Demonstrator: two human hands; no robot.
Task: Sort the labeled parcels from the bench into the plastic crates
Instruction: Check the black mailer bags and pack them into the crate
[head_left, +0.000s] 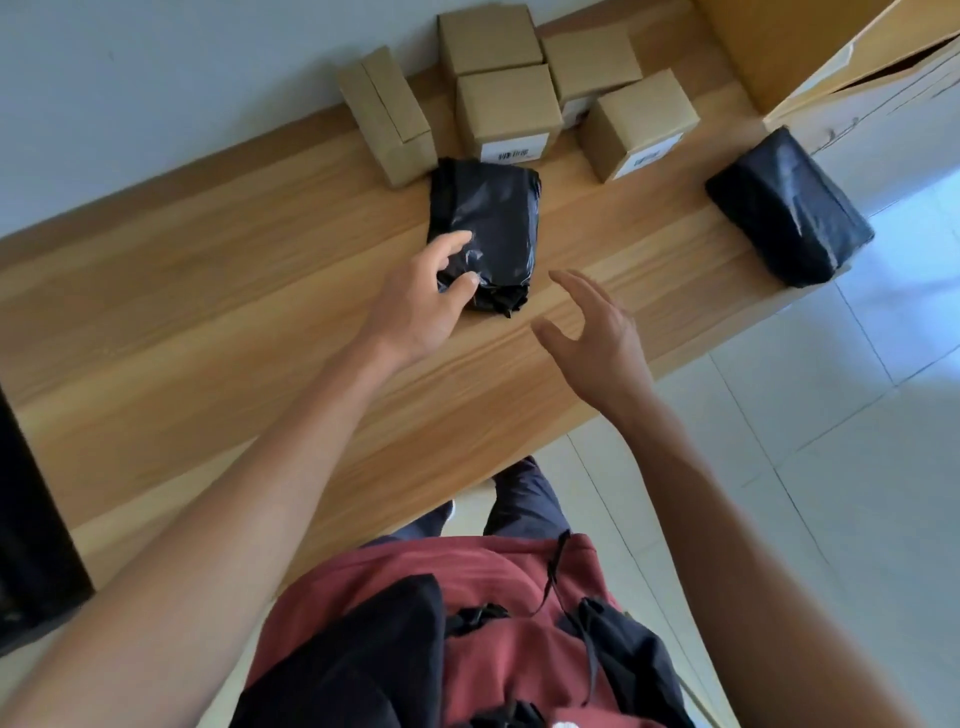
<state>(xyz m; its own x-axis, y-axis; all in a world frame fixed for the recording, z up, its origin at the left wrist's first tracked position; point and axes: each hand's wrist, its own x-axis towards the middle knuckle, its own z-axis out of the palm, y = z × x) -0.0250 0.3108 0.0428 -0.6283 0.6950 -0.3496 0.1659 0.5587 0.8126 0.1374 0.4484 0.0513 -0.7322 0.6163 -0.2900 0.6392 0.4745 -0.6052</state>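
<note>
A black plastic-wrapped parcel (488, 223) lies on the wooden bench (208, 322) in front of several small cardboard boxes (506, 111). My left hand (426, 296) pinches the parcel's near left corner between thumb and fingers. My right hand (592, 332) hovers open just right of and nearer than the parcel, touching nothing. A second black parcel (784, 208) sits at the bench's right end. Two boxes show white labels, one of them on the box (639, 130) at the right of the group. No plastic crate is in view.
A large cardboard carton (852, 62) stands at the far right against the bench. A dark object (31, 545) sits at the bench's left edge. White tiled floor (831, 441) lies to the right. The wall runs behind the boxes.
</note>
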